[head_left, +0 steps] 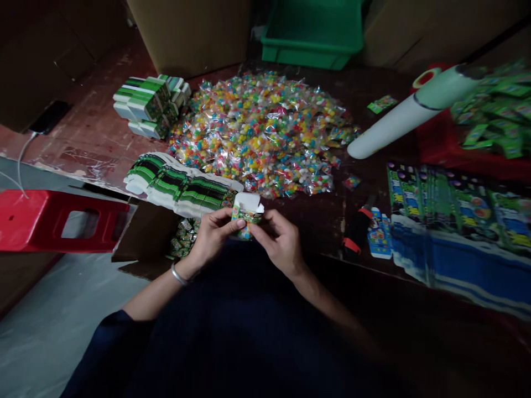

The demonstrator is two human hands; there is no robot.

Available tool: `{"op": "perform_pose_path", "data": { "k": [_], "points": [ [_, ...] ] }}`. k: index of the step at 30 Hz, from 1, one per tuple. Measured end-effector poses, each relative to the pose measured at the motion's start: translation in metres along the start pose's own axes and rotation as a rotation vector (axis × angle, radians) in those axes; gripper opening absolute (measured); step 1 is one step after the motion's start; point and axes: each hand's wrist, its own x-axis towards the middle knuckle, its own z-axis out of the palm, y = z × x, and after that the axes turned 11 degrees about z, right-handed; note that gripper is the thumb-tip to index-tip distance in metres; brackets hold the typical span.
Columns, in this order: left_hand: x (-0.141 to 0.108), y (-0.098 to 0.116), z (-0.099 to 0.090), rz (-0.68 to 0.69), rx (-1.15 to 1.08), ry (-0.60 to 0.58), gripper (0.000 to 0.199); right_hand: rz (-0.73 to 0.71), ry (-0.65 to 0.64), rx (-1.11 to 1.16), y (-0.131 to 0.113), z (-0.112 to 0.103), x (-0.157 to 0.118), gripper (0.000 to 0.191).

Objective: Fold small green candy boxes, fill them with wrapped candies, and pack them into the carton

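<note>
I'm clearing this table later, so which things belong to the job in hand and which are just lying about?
Likely part of the job:
small open carton, held by left hand and right hand
row of flat cartons
pile of candy packets

Probably just lying about:
red stool
dark corded device
long white tube
black-and-orange tool

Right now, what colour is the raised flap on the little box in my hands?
The raised flap is white on its visible side, in the head view.
</note>
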Motion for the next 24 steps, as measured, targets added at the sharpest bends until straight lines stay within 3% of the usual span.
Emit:
{"op": "perform_pose_path", "data": {
  "k": [4,5,7,10,16,17,20,24],
  "points": [
    [-0.003,-0.012,0.009,0.159,0.094,0.15,0.039,-0.021,0.12,0.027,0.009,0.009,0.002,0.019],
    [-0.004,-0.014,0.01,0.21,0.125,0.179,0.046,-0.042,0.147,0.048,0.011,0.01,0.003,0.015],
    [-0.006,-0.016,0.01,0.284,0.183,0.187,0.062,-0.105,0.195,0.074,0.015,0.012,0.006,0.026],
    [-0.005,-0.013,0.005,0.291,0.255,0.05,0.063,-0.176,0.209,0.007,0.019,0.012,0.009,0.035],
    [0.003,0.005,-0.007,0.095,0.181,-0.262,0.042,-0.226,0.192,-0.07,0.014,0.003,0.012,0.005],
    [0.002,0.007,-0.007,0.077,0.185,-0.292,0.038,-0.25,0.187,-0.081,0.013,0.001,0.013,0.008],
    [-0.001,0.008,-0.005,0.106,0.167,-0.284,0.035,-0.297,0.157,-0.091,0.008,-0.001,0.016,0.012],
    [-0.004,0.004,0.0,0.173,0.076,-0.161,0.041,-0.269,0.137,0.113,0.001,0.001,0.018,0.012]
  ]
}}
